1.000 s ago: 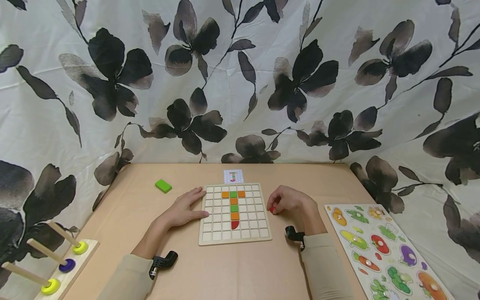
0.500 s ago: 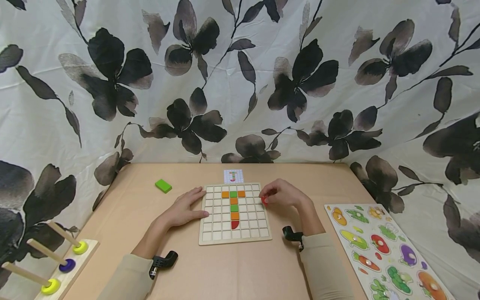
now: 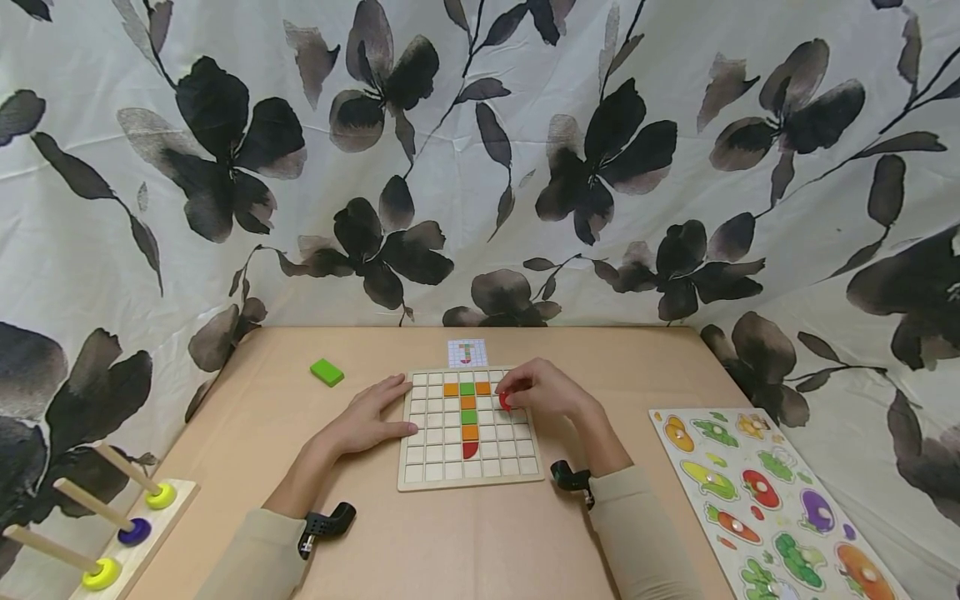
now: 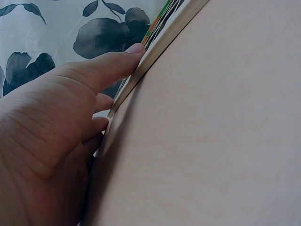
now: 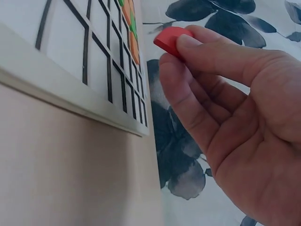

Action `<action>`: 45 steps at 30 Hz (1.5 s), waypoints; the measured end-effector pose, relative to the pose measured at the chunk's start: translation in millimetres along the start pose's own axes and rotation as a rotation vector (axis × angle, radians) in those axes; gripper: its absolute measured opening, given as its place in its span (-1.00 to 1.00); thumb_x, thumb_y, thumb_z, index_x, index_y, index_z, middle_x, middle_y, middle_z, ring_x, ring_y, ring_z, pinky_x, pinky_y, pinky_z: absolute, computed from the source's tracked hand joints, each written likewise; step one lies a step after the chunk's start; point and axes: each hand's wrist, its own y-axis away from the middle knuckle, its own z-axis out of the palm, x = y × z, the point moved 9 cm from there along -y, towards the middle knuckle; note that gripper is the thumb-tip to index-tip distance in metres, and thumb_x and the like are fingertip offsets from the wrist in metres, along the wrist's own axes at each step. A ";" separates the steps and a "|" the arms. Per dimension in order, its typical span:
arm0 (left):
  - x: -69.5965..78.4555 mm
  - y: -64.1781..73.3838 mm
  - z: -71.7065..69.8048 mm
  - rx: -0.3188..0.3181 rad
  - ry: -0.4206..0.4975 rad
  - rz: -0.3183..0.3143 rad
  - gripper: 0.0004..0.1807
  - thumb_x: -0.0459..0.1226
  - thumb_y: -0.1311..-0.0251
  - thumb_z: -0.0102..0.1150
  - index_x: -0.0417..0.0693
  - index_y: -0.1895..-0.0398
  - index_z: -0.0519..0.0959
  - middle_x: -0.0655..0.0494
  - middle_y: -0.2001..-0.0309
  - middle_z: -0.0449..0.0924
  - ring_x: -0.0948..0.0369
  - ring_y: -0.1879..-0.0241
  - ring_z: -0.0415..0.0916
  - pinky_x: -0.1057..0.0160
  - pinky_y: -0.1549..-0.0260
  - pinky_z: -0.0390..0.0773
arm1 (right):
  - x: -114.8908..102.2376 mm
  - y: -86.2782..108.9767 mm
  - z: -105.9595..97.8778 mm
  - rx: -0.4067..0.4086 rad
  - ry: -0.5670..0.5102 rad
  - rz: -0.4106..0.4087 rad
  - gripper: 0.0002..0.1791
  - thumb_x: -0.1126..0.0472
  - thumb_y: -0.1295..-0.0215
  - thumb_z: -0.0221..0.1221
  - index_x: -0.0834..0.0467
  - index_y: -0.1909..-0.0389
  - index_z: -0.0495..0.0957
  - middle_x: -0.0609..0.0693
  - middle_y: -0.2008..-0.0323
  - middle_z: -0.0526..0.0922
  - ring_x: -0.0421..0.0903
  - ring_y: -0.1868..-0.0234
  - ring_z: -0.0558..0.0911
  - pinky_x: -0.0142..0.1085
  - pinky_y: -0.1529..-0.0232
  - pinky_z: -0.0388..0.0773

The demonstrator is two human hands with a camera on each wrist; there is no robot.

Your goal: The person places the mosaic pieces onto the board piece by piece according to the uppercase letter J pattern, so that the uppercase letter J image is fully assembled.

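Observation:
A white gridded board point(image 3: 435, 457) with a pale wooden rim lies mid-table. Orange and green square tiles point(image 3: 468, 416) form a T on it, with a red rounded tile point(image 3: 470, 450) at the foot of the stem. My left hand point(image 3: 366, 418) rests against the board's left edge, thumb and fingers extended; the left wrist view shows the thumb tip at the rim. Between thumb and fingers my right hand point(image 3: 547, 392) pinches a red block point(image 5: 168, 39) with one curved side. In the head view this hand overlaps the board's upper right cells, right of the T's crossbar.
Behind the board lies a small pattern card point(image 3: 453, 357). A green block point(image 3: 327, 372) sits to the left. At the front left is a peg stand point(image 3: 169, 510) with yellow and blue rings. A vegetable picture board point(image 3: 738, 467) lies at the right. Floral cloth hangs behind.
My right hand has moved left with the red block, from beside the board's right edge to over its upper right cells. The left hand stays in place.

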 end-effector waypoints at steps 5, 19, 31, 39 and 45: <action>1.3 0.5 -0.8 0.001 -0.004 0.002 0.01 0.23 -0.19 0.38 -0.04 -0.60 0.28 -0.14 -0.67 0.04 -0.22 -0.65 -0.07 -0.37 -0.53 -0.03 | -3.7 -2.7 2.1 0.034 -0.010 -0.012 -0.78 0.38 -0.37 0.31 0.19 0.02 0.78 -0.02 0.10 0.77 -0.02 0.12 0.62 -0.27 0.07 0.62; 1.6 1.3 -0.7 0.004 -0.010 0.000 0.00 0.22 -0.21 0.37 -0.05 -0.61 0.27 -0.15 -0.66 0.04 -0.23 -0.65 -0.08 -0.38 -0.53 -0.04 | -28.0 -9.8 20.6 0.025 -0.027 -0.121 -0.78 0.38 -0.37 0.31 0.23 0.00 0.76 0.00 0.12 0.79 -0.10 0.20 0.64 -0.38 0.14 0.64; 2.8 1.3 -1.6 0.006 -0.012 -0.002 -0.01 0.21 -0.21 0.37 -0.04 -0.60 0.29 -0.14 -0.66 0.06 -0.20 -0.65 -0.06 -0.37 -0.53 -0.01 | -43.3 -15.8 46.9 -0.078 -0.002 -0.178 -0.80 0.36 -0.36 0.34 0.23 0.04 0.78 -0.08 0.14 0.81 -0.11 0.08 0.66 -0.34 -0.03 0.63; 2.1 0.7 -1.4 0.009 -0.018 -0.001 -0.02 0.21 -0.21 0.37 -0.04 -0.60 0.29 -0.13 -0.65 0.08 -0.20 -0.65 -0.06 -0.37 -0.53 0.00 | -49.3 -17.1 59.1 -0.117 0.020 -0.185 -0.83 0.38 -0.36 0.33 0.24 0.07 0.78 -0.10 0.21 0.79 -0.19 0.21 0.65 -0.39 0.05 0.64; 1.0 0.7 -0.6 0.006 -0.020 -0.002 -0.01 0.23 -0.21 0.36 -0.03 -0.60 0.29 -0.14 -0.66 0.07 -0.20 -0.65 -0.07 -0.39 -0.52 -0.01 | -55.9 -16.2 68.2 -0.154 0.038 -0.195 -0.85 0.37 -0.36 0.33 0.23 0.11 0.79 -0.08 0.26 0.79 -0.22 0.25 0.63 -0.40 0.08 0.63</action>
